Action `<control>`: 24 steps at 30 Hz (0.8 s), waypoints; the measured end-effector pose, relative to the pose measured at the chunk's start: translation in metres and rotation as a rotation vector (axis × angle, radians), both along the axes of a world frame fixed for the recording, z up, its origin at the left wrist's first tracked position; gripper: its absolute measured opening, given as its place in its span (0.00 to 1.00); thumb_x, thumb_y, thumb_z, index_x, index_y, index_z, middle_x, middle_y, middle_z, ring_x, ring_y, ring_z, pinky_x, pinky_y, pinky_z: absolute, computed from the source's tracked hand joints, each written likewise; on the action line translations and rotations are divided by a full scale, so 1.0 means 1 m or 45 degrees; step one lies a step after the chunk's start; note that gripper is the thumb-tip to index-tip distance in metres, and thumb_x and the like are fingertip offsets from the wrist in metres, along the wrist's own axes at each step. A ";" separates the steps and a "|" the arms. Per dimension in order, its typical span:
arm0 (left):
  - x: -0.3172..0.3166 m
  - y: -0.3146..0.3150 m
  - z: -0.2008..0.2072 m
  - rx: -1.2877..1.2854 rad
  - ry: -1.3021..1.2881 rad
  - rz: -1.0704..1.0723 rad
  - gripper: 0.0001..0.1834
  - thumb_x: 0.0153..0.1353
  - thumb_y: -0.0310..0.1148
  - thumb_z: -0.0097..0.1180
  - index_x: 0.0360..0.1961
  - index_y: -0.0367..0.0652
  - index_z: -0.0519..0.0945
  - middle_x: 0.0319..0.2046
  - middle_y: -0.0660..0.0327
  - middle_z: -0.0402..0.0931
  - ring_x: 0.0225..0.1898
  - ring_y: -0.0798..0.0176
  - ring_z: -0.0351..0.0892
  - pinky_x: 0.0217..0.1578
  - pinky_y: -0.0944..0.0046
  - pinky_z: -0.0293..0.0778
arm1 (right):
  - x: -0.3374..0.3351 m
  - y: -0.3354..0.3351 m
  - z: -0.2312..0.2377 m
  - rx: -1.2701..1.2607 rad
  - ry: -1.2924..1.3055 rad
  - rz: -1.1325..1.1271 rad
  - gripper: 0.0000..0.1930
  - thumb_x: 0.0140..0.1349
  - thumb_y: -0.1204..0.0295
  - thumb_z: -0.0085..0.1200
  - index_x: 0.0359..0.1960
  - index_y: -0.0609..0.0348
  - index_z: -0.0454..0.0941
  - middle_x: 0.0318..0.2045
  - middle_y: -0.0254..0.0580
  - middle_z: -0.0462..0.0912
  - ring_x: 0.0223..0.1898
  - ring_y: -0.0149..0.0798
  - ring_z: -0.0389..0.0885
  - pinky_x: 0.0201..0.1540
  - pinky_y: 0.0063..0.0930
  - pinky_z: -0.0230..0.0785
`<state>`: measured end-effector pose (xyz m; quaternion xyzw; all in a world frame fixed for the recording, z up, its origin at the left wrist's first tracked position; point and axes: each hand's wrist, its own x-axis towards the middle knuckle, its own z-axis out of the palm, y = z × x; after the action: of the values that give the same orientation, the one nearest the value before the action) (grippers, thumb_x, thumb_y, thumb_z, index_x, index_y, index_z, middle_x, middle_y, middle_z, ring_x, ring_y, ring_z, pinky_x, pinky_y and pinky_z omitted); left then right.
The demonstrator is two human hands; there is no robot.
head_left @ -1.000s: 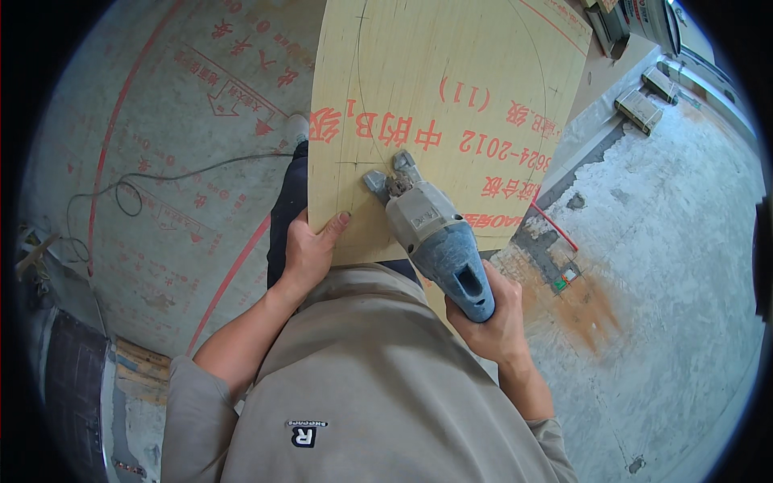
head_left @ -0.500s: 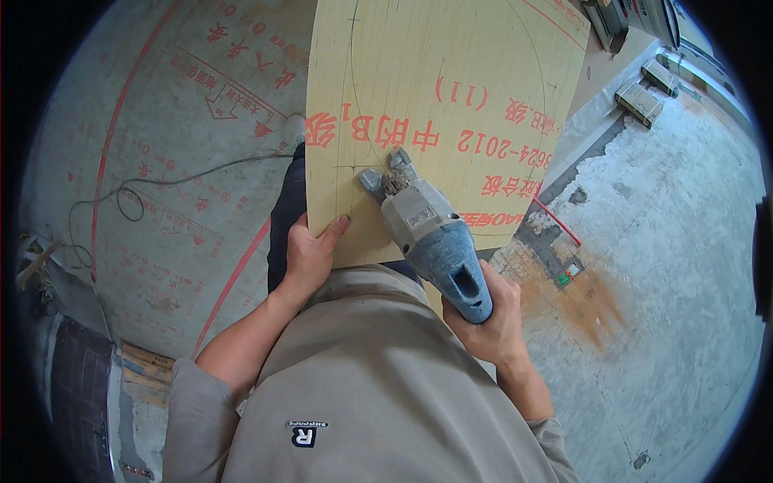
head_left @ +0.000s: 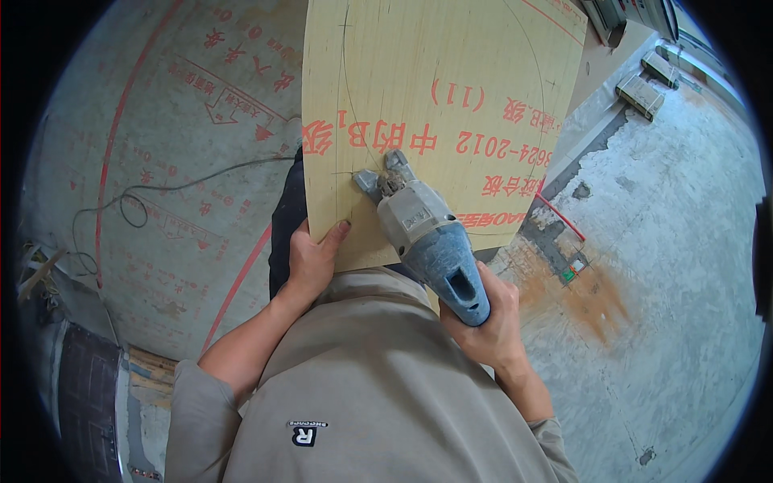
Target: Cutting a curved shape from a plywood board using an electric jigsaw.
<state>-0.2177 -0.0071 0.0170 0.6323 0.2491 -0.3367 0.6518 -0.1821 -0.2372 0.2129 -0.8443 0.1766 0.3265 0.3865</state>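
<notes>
A pale yellow wooden board (head_left: pixel 459 72) with red printing and thin drawn pencil lines, some curved, lies in front of my body. My left hand (head_left: pixel 316 258) grips its near left edge, thumb on top and the fingers hidden underneath. In my right hand (head_left: pixel 498 322) is a jigsaw (head_left: pixel 439 249) with a blue body and grey metal head, its handle wrapped by my fingers. The jigsaw's forked metal foot rests on the board's face, beside a pencil line. Its blade is hidden from view.
A thin cable (head_left: pixel 217 169) loops over the printed floor covering (head_left: pixel 185 225) on the left. To the right is a rough concrete floor (head_left: pixel 676 241) with a red pipe (head_left: pixel 560 216). Box-like packs (head_left: pixel 641 97) lie far right, and a dark panel (head_left: pixel 87 394) stands lower left.
The board and jigsaw have shifted slightly left together in the picture, along with a small shift of the whole view. Both hands keep their holds.
</notes>
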 end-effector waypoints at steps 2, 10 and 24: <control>0.000 0.000 0.000 0.015 0.002 -0.019 0.28 0.71 0.47 0.67 0.56 0.31 0.82 0.46 0.55 0.88 0.47 0.65 0.83 0.51 0.63 0.76 | 0.000 0.000 0.000 0.003 0.007 0.000 0.15 0.48 0.77 0.67 0.38 0.61 0.77 0.31 0.53 0.82 0.34 0.61 0.85 0.39 0.43 0.77; -0.002 0.001 -0.002 0.002 0.006 -0.018 0.28 0.71 0.48 0.68 0.56 0.31 0.82 0.46 0.55 0.88 0.47 0.65 0.82 0.50 0.63 0.76 | 0.001 0.004 0.000 -0.001 -0.021 -0.006 0.16 0.48 0.76 0.68 0.39 0.61 0.77 0.31 0.53 0.82 0.35 0.61 0.85 0.39 0.44 0.77; -0.007 0.002 -0.009 -0.019 -0.003 0.009 0.27 0.70 0.47 0.68 0.54 0.31 0.83 0.44 0.56 0.87 0.44 0.66 0.81 0.48 0.64 0.76 | 0.004 0.010 0.000 -0.002 -0.012 -0.023 0.17 0.48 0.76 0.68 0.40 0.61 0.77 0.34 0.53 0.82 0.37 0.61 0.85 0.40 0.44 0.77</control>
<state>-0.2249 -0.0055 0.0078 0.6269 0.2481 -0.3354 0.6580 -0.1785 -0.2271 0.2130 -0.8446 0.1826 0.3189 0.3895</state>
